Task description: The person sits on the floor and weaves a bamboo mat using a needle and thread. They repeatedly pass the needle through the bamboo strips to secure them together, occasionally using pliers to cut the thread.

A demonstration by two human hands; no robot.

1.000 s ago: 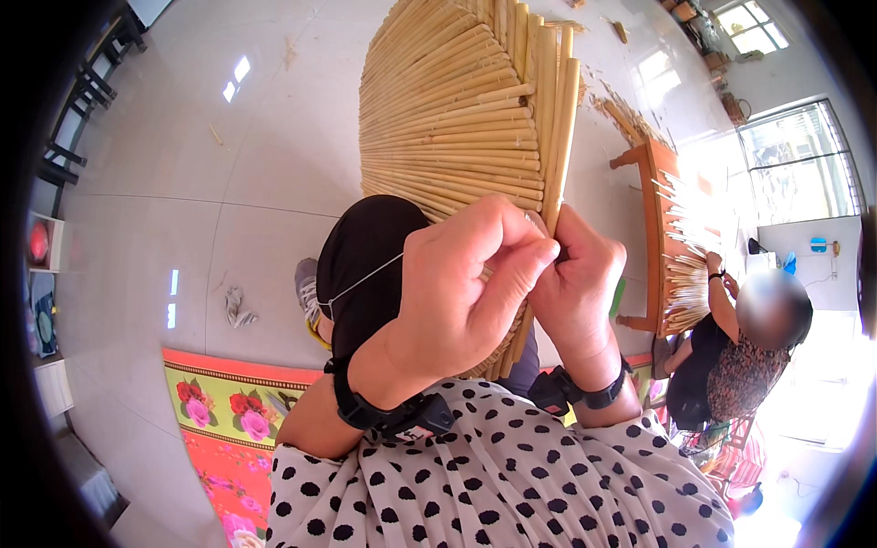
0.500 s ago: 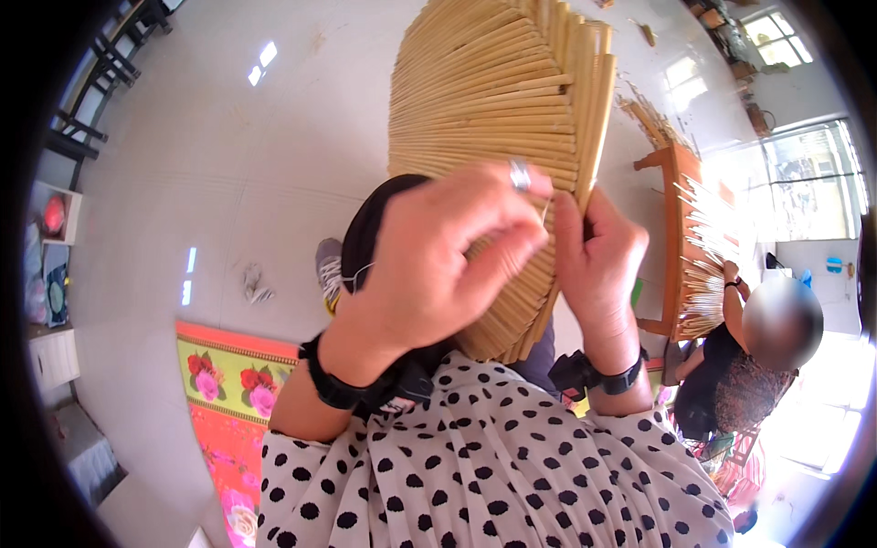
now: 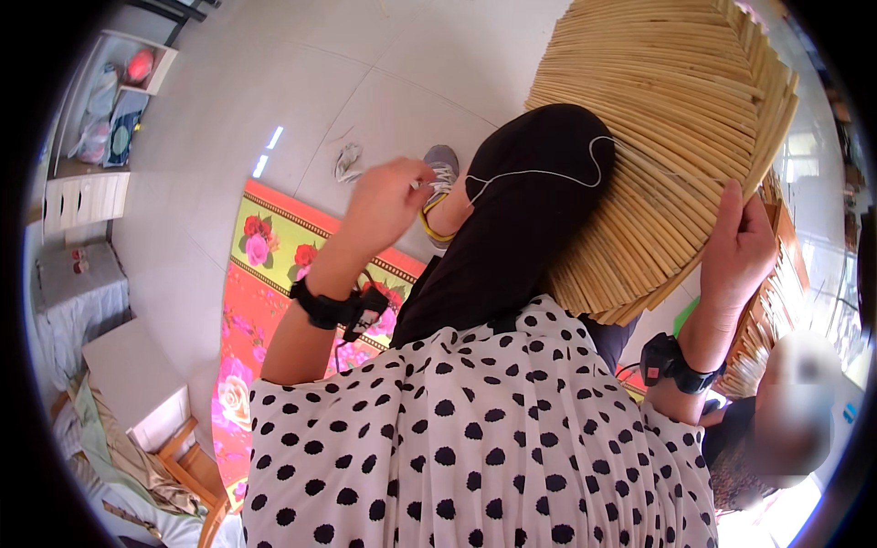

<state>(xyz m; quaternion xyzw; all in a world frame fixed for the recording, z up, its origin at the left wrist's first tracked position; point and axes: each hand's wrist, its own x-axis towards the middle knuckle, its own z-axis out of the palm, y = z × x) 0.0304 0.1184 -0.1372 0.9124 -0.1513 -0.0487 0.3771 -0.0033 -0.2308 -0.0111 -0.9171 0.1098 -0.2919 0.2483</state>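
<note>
A fan-shaped panel of straw-coloured stalks (image 3: 658, 100), laid side by side and overlapping at a ridge, leans against my right knee at the upper right. My right hand (image 3: 742, 245) grips its right edge, thumb on the front face and fingers curled behind. A thin white thread (image 3: 548, 173) runs from the panel near that thumb, loops loosely over the dark trouser leg (image 3: 521, 237) and leads toward my left hand (image 3: 388, 205). That hand is held out to the left, away from the panel, its fingertips pinched on the thread. Any needle is too small to make out.
A floral mat (image 3: 251, 338) lies on the tiled floor at the left, with a crumpled scrap (image 3: 347, 163) beyond it. White shelves (image 3: 87, 196) and a wooden chair (image 3: 196, 466) stand farther left. Close at the right sits another person (image 3: 740, 447) beside more stalks (image 3: 772, 320).
My left hand has moved from the panel out to the left, drawing the thread across my knee. My right hand still holds the panel's edge. The view has turned left.
</note>
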